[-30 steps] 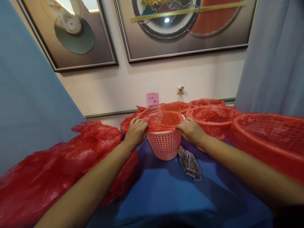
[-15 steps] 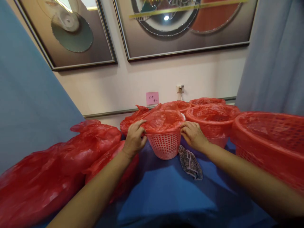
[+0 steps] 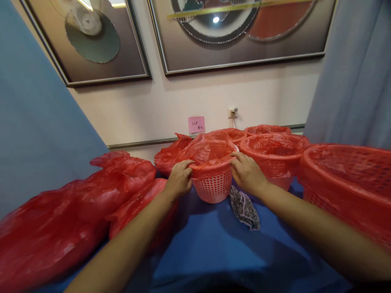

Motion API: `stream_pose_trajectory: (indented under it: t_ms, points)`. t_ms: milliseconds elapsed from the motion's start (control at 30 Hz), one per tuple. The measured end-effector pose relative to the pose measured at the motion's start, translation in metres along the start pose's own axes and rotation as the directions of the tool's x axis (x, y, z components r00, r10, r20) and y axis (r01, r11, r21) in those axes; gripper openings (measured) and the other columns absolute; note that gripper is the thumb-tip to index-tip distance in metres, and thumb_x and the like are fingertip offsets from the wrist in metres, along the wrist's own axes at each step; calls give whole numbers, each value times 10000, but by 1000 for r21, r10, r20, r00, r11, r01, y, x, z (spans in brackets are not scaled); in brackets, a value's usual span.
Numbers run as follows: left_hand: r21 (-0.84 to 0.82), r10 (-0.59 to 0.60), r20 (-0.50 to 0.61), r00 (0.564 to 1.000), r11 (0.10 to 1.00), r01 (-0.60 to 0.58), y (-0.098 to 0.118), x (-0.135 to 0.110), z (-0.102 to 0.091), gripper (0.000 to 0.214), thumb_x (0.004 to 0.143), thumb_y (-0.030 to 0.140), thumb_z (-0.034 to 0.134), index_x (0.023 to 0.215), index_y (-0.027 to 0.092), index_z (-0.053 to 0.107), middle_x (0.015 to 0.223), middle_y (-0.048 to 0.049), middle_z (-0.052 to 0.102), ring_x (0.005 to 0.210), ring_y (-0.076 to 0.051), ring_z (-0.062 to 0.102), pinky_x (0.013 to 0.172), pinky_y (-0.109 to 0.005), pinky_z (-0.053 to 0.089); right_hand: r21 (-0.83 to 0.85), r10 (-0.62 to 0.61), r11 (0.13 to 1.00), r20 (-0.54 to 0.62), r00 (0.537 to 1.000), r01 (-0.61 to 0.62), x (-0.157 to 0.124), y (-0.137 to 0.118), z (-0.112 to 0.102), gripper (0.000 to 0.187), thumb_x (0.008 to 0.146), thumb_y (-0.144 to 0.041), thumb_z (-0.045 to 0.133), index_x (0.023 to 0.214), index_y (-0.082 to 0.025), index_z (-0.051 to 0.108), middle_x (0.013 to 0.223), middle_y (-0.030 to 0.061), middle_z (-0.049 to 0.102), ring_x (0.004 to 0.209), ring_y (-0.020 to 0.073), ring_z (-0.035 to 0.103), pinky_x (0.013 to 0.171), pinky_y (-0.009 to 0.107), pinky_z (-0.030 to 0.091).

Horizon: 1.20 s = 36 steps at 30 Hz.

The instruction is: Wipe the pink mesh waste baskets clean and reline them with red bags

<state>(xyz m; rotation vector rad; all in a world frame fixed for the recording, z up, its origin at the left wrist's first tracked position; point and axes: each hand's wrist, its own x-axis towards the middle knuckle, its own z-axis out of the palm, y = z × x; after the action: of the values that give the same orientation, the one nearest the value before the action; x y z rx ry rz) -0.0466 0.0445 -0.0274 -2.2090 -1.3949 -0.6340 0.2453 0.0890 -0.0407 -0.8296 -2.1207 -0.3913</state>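
- A pale wall (image 3: 122, 112) spans the background.
- A blue curtain (image 3: 39, 101) hangs on the left, a grey-blue curtain (image 3: 357, 81) on the right.
- A blue tablecloth (image 3: 195, 252) lies under the containers.
- Two framed pictures hang on the wall: a wide one (image 3: 275, 51) and, to its left, a narrower one (image 3: 128, 61).
- A bulging red plastic sack (image 3: 61, 228) fills the left side of the table.
- A large perforated red basket (image 3: 339, 183) stands at the right edge; smaller round baskets (image 3: 275, 165) lined with red film stand beside and behind it.
- The perforated plastic basket (image 3: 214, 189) being handled stands upright on the cloth, in the middle, between the two hands.
- A thin red plastic liner (image 3: 207, 152) sits in that basket and folds outward over its rim; a bit of pale rim shows at the right.
- The left hand (image 3: 179, 179) has its fingers curled in, holding the liner at the rim's left side.
- The right hand (image 3: 246, 173) holds the liner at the rim's right side, fingertips drawn close.
- A crumpled grey knitted cloth (image 3: 244, 207) lies just beside the basket's base.
- A pink handwritten note (image 3: 196, 124) is on the wall.
- Near it is a wall socket (image 3: 232, 113).
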Motion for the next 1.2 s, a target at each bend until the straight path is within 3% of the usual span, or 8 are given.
stream_pose_trajectory:
  t_ms: [200,467,600,733,900,967,1067,1200]
  points:
    - [-23,-36,-28,999,999,36,14,6,-2,207,710,67,582,842,203,666,1244,-111,690,1198,-305,603,1031,-515,478,82,-95,993,124,988,85,27,-44,14,470,938,-134,477,1402,-177,538,1303,142,657,1159,297,582,945,446,438]
    - [11,3,13,1000,1000,-3,11,-2,-19,280,748,63,565,961,194,690,1291,-125,678,1225,-300,598,1036,-514,464,134,34,989,191,981,-60,33,-4,37,317,802,11,447,912,-172,682,868,94,705,860,224,621,813,336,460]
    - [-3,-14,-12,1000,1000,14,13,-5,-15,272,771,61,553,966,190,692,1272,-124,687,1217,-295,599,1028,-502,466,151,52,986,132,990,-72,30,3,32,392,766,17,444,1033,-150,677,1060,115,706,1028,237,612,934,367,457]
    - [-29,-44,-79,996,999,42,30,-6,-5,193,772,70,569,877,193,674,1263,-112,686,1194,-303,593,1019,-504,463,248,-13,969,52,999,-1,31,-34,21,454,824,-99,541,1269,-163,608,1316,125,639,1241,265,545,1078,429,381]
    - [-195,-139,-151,979,975,108,38,-6,-6,225,740,44,535,873,197,633,1219,-100,699,1171,-272,621,1013,-465,480,185,29,980,252,967,-77,38,-74,24,298,985,-318,523,1215,-175,647,1093,113,719,1042,267,633,945,423,404]
    - [-310,-303,-203,931,922,232,32,-1,-12,224,774,75,529,943,193,617,1207,-101,692,1088,-235,662,962,-405,521,135,57,987,250,966,-93,39,-77,29,262,997,-281,504,1182,-183,662,1055,103,722,1020,260,630,924,409,384]
    - [-373,-595,-211,776,783,498,18,11,-20,267,844,287,629,1082,171,594,1177,-128,667,983,-237,683,919,-401,543,88,56,993,227,972,-77,36,-75,34,214,983,-271,534,1121,-182,672,1011,93,718,995,258,619,907,399,363]
    - [-392,-783,-130,609,604,694,1,30,-22,524,723,388,803,1129,146,578,1248,-178,619,1220,-324,597,1053,-463,465,40,58,997,217,974,-68,35,-72,37,212,959,-342,598,1078,-178,661,1003,96,711,982,269,605,899,405,354]
